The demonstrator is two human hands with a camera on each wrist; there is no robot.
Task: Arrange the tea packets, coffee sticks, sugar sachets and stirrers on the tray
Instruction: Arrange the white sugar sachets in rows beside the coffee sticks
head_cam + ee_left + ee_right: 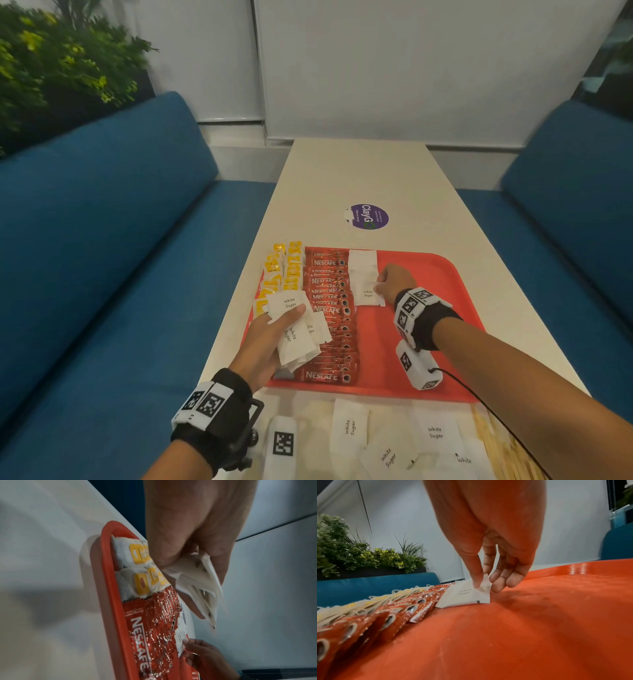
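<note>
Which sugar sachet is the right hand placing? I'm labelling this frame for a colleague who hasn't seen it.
Start at the red tray on the white table. Right of the row of red coffee sticks runs a short column of white sugar sachets. The sachet being placed is the nearest in that column, the only one pinched at its edge by the right hand.

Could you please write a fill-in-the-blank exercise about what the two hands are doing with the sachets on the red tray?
1. The left hand holds a bunch of white ____ sachets.
2. The right hand pinches one sachet lying on the ____ tray.
3. The row of Nescafe coffee sticks lies between the sachet column and the ____ tea packets.

Missing words: sugar; red; yellow
</note>
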